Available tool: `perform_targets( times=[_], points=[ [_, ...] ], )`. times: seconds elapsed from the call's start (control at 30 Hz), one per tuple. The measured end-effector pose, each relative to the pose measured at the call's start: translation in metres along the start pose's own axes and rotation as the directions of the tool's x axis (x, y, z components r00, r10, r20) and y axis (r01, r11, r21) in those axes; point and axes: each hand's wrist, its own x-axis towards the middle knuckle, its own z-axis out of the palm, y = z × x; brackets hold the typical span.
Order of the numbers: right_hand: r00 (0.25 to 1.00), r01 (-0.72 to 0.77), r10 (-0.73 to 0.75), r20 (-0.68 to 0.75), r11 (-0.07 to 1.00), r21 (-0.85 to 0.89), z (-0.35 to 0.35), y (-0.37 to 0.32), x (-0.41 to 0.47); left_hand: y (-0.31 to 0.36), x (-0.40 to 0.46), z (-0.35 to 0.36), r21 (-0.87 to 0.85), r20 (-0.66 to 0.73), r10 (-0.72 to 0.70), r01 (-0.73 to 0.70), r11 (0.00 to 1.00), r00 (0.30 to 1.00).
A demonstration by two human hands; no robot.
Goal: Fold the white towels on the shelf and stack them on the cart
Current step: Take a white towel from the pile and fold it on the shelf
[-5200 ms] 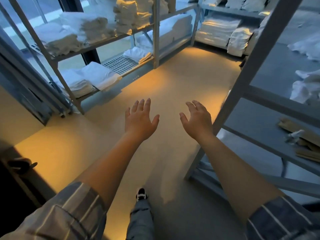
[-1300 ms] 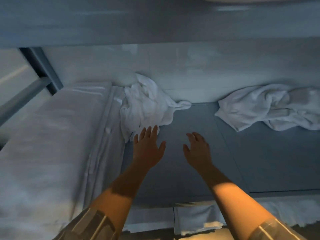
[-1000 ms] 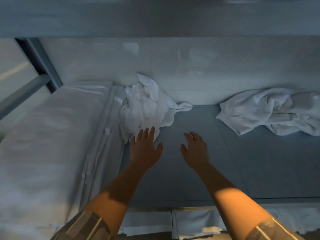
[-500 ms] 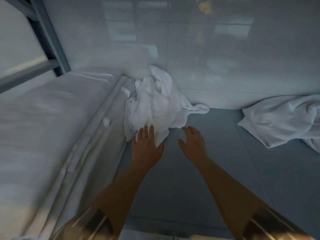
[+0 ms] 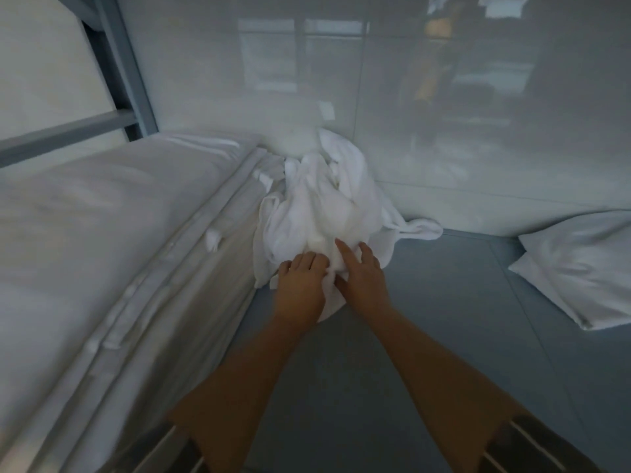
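Head view. The crumpled towel lies in a loose heap at the back of the shelf, against the rear wall and just beside the stack of folded linen that fills the shelf's left side. One tail of the towel trails right along the back edge. The heap's position against the wall explains the deep reach: both forearms extend well past the front edge of the shelf.

The left hand sits on the near lower edge of the towel. Its fingers curl down into the cloth, so its grip appears closed on a fold, though the fingertips are buried and the exact hold cannot be confirmed. The right hand rests on the same edge, touching the left hand's side, with its fingers straight and spread over the cloth; it presses and has not closed on anything.

Judgement: the hands meet at the near edge to gather the heap and draw it forward before any folding starts.

A second towel lies unfolded at the shelf's right edge, well apart from both hands. The cart is not in view.
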Motion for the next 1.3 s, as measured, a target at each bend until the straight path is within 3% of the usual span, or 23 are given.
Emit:
perform_targets(
  times=[0.13, 0.23, 0.4, 0.53, 0.63, 0.73, 0.87, 1.13, 1.3],
  points=[
    [0.993, 0.0, 0.013, -0.119, 0.994, 0.109, -0.028, -0.007, 0.001, 0.013, 0.014, -0.027, -0.118, -0.071, 0.005, -0.014, 0.993, 0.997],
    [0.978, 0.015, 0.024, -0.208, 0.983, 0.185, -0.056, -0.014, -0.004, 0.021, 0.019, -0.047, -0.134, -0.015, -0.043, 0.04, 0.99, 0.999],
    [0.97, 0.032, 0.006, -0.243, 0.988, 0.152, -0.105, -0.02, -0.026, 0.039, 0.03, -0.073, -0.089, 0.089, -0.116, 0.124, 0.988, 0.989],
    [0.97, 0.021, 0.021, -0.244, 0.986, 0.167, -0.144, -0.022, -0.053, 0.061, 0.032, -0.092, -0.072, 0.316, -0.07, 0.098, 0.993, 0.946],
    [0.977, 0.009, 0.025, -0.211, 0.987, 0.158, -0.17, -0.02, -0.07, 0.077, 0.027, -0.098, 0.008, 0.435, -0.001, -0.003, 1.0, 0.901],
    [0.971, -0.024, 0.06, -0.23, 0.987, 0.159, -0.194, -0.013, -0.085, 0.088, 0.022, -0.101, 0.055, 0.393, 0.005, -0.029, 0.998, 0.92],
    [0.951, -0.047, 0.094, -0.293, 0.985, 0.165, -0.213, 0.002, -0.105, 0.099, 0.016, -0.103, -0.161, 0.405, -0.023, 0.096, 0.982, 0.914],
    [0.891, -0.232, 0.329, -0.313, 0.923, 0.308, -0.218, 0.022, -0.146, 0.108, 0.003, -0.114, -0.255, 0.438, -0.076, 0.205, 0.945, 0.896],
    [0.862, -0.313, 0.379, -0.337, 0.92, 0.235, -0.217, 0.019, -0.174, 0.106, -0.009, -0.134, -0.308, 0.342, 0.009, 0.103, 0.946, 0.94]
  ],
)
